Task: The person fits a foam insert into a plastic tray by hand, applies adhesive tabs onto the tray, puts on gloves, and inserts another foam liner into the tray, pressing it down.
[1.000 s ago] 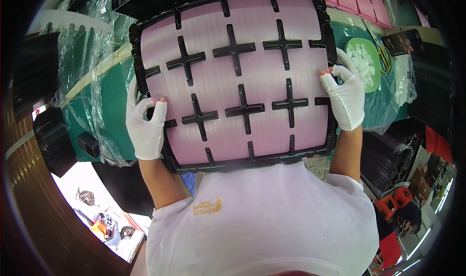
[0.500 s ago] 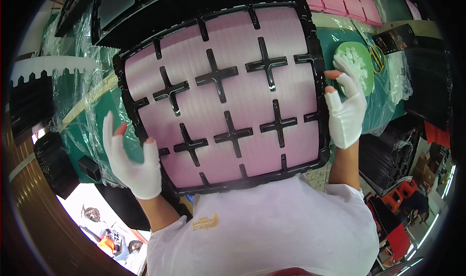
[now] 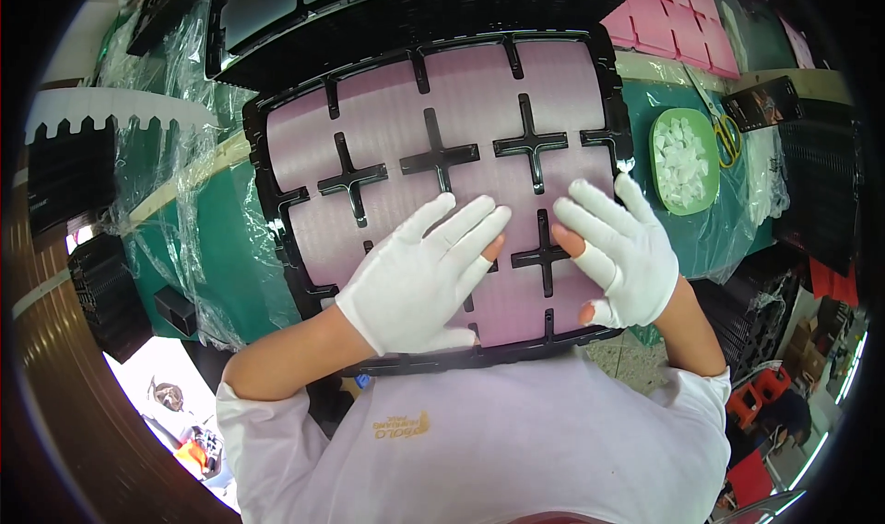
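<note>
A black plastic tray (image 3: 277, 201) with cross-shaped dividers lies flat in front of me, its compartments filled with pink foam sheets (image 3: 470, 100). My left hand (image 3: 419, 280), in a white glove, rests palm down on the pink foam near the tray's front middle, fingers spread. My right hand (image 3: 618, 252), also gloved with some fingertips bare, presses flat on the foam at the front right. Neither hand grips anything.
A stack of black trays (image 3: 415, 8) stands behind the tray. A green dish of white pieces (image 3: 684, 160) and scissors (image 3: 724, 132) lie on the green mat at right. More pink foam (image 3: 664, 17) is at back right. Clear plastic wrap (image 3: 184, 183) lies left.
The tray, held up by its side edges before, has come down flat. Both hands have left the edges and now lie flat on top of the pink foam.
</note>
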The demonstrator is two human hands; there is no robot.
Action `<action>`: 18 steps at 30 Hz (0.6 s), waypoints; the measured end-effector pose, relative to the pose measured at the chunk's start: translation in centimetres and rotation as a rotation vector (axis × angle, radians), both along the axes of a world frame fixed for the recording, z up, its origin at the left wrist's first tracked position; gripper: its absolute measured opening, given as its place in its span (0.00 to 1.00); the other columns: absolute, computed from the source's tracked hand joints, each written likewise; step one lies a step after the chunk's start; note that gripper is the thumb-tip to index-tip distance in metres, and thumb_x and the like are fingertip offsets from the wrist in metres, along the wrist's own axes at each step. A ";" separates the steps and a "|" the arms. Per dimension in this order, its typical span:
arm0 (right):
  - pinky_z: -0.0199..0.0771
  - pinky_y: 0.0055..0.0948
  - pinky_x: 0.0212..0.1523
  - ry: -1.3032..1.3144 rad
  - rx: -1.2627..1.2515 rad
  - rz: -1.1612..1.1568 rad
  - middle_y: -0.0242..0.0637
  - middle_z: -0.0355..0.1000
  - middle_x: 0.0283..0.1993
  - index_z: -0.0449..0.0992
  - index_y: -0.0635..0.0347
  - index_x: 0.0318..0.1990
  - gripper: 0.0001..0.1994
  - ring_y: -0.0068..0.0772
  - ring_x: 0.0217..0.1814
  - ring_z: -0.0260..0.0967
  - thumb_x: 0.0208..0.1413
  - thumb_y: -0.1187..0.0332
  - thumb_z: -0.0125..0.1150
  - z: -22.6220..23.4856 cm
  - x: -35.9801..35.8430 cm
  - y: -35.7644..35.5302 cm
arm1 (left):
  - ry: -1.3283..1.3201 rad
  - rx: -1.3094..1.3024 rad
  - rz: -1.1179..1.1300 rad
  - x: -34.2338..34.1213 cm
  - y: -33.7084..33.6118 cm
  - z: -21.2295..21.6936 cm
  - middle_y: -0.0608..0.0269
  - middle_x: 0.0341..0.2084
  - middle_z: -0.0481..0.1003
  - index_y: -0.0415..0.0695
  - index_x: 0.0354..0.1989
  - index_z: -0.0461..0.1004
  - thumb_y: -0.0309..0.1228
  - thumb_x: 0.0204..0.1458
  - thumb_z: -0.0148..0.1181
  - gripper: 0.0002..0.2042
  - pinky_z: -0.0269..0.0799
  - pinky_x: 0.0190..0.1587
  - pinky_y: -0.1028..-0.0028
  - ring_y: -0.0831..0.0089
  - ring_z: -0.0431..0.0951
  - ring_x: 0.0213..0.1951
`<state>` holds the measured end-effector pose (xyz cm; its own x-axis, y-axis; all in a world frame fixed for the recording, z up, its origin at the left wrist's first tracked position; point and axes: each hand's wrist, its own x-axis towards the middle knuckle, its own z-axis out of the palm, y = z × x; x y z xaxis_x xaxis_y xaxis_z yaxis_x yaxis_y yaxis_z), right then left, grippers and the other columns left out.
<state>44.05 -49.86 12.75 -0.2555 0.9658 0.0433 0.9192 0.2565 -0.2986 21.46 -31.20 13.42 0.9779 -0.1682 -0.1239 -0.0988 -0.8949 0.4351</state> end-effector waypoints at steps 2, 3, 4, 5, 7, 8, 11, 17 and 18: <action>0.50 0.62 0.67 -0.006 -0.063 0.025 0.49 0.63 0.65 0.63 0.61 0.64 0.42 0.53 0.70 0.59 0.58 0.32 0.36 -0.1 -0.2 -0.7 | 0.008 -0.005 0.007 -0.1 -0.1 -0.1 0.44 0.64 0.59 0.31 0.54 0.69 0.59 0.35 0.65 0.44 0.53 0.66 0.51 0.49 0.59 0.66; 0.49 0.62 0.67 -0.011 -0.100 0.021 0.48 0.61 0.68 0.58 0.60 0.68 0.44 0.52 0.71 0.57 0.57 0.31 0.36 -0.1 -0.1 -1.1 | 0.016 -0.009 0.014 -0.1 -0.2 -0.2 0.43 0.65 0.59 0.31 0.54 0.68 0.60 0.35 0.64 0.45 0.53 0.66 0.51 0.49 0.58 0.66; 0.49 0.62 0.67 -0.010 -0.105 0.024 0.48 0.61 0.68 0.58 0.60 0.68 0.44 0.52 0.71 0.57 0.57 0.31 0.36 -0.2 0.1 -1.3 | 0.016 -0.015 0.016 -0.1 -0.1 -0.3 0.43 0.65 0.59 0.31 0.54 0.68 0.60 0.35 0.64 0.45 0.53 0.66 0.51 0.49 0.58 0.66; 0.49 0.62 0.67 -0.001 -0.109 0.035 0.48 0.60 0.68 0.56 0.59 0.69 0.45 0.52 0.71 0.57 0.56 0.30 0.37 -0.4 0.3 -1.6 | 0.013 -0.021 0.017 -0.1 0.0 -0.4 0.43 0.65 0.59 0.30 0.55 0.68 0.60 0.36 0.64 0.45 0.52 0.67 0.50 0.49 0.58 0.66; 0.48 0.61 0.68 0.012 -0.125 0.045 0.48 0.59 0.69 0.54 0.58 0.70 0.46 0.52 0.72 0.56 0.56 0.30 0.38 -0.6 0.4 -2.2 | 0.014 -0.040 0.017 -0.2 0.0 -0.5 0.43 0.65 0.59 0.30 0.55 0.67 0.60 0.37 0.63 0.46 0.51 0.67 0.50 0.48 0.58 0.66; 0.47 0.61 0.68 0.026 -0.120 0.046 0.48 0.58 0.70 0.51 0.57 0.71 0.46 0.52 0.72 0.56 0.55 0.29 0.38 -0.7 0.5 -2.4 | 0.001 -0.020 0.007 -0.3 0.0 -0.7 0.43 0.65 0.59 0.30 0.55 0.67 0.61 0.37 0.63 0.46 0.50 0.67 0.49 0.48 0.59 0.66; 0.46 0.61 0.69 0.031 -0.107 0.036 0.48 0.56 0.71 0.47 0.56 0.72 0.48 0.51 0.73 0.55 0.55 0.29 0.39 -0.9 0.7 -3.3 | 0.008 -0.007 0.009 -0.9 -0.3 -0.6 0.44 0.65 0.59 0.30 0.56 0.66 0.61 0.37 0.62 0.47 0.48 0.67 0.47 0.48 0.60 0.65; 0.47 0.60 0.68 0.051 -0.096 0.040 0.46 0.56 0.71 0.45 0.55 0.73 0.47 0.50 0.73 0.55 0.55 0.30 0.39 -1.4 0.9 -3.4 | 0.026 -0.004 0.018 -1.3 -0.5 -0.9 0.45 0.65 0.60 0.32 0.58 0.64 0.60 0.37 0.62 0.47 0.43 0.68 0.47 0.49 0.59 0.66; 0.48 0.60 0.68 0.065 -0.065 0.051 0.46 0.57 0.71 0.46 0.55 0.73 0.46 0.50 0.73 0.55 0.56 0.30 0.39 -1.5 0.9 -3.5 | 0.011 -0.007 0.023 -1.4 -0.6 -0.8 0.46 0.65 0.60 0.32 0.58 0.65 0.60 0.36 0.63 0.47 0.43 0.69 0.47 0.49 0.59 0.66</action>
<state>44.94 -53.39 11.29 -0.3027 0.9531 -0.0012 0.8838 0.2803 -0.3746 20.08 -31.82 12.57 0.9802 -0.1463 -0.1337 -0.0730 -0.8938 0.4425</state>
